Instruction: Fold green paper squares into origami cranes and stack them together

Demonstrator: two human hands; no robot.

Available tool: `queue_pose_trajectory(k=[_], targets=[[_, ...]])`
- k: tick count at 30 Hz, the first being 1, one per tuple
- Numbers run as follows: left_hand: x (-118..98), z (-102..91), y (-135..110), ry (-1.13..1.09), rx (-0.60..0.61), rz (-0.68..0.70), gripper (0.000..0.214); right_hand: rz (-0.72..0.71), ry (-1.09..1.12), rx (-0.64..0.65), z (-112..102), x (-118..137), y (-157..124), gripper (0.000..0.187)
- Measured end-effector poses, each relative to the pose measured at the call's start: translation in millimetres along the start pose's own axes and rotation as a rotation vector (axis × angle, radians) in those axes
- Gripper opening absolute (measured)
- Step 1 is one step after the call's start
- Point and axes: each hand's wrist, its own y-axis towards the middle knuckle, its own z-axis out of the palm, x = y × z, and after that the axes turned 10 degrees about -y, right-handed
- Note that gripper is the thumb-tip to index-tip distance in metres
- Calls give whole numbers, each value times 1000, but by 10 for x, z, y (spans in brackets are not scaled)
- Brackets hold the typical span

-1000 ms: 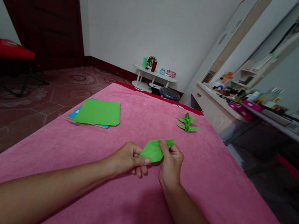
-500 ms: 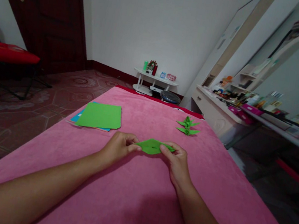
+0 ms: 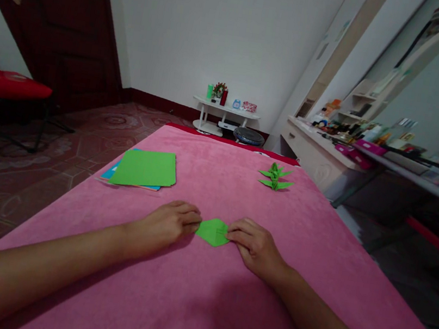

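"What does the grip have?"
"The left hand [image 3: 171, 225] and the right hand [image 3: 257, 244] each have fingertips closed on one end of the folded green paper [image 3: 213, 232], low over the pink cloth [image 3: 142, 296]. Their thumbs are mostly hidden."
"How far along is it?"
"Partway, I'd judge: it's a flat, pointed shape, lacking the thin spikes of the two green figures [image 3: 273, 184] beyond it to the right. Those look finished. Beyond it to the left, the stack of square sheets [image 3: 146, 169] looks unfolded."
"And room?"
"Cloth spreads on the wearer's side of the folded green paper and out to both sides. The stack reaches the left edge; a red border [image 3: 207, 136] marks the far edge, well beyond the paper."
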Motion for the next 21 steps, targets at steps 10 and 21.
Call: queue_pose_trajectory(k=[10, 21], targets=[[-350, 168, 23, -162, 117, -106, 58, 244, -136, -43, 26, 83, -79, 46], [-350, 199, 13, -143, 138, -126, 54, 428, -239, -111, -30, 117, -92, 40]])
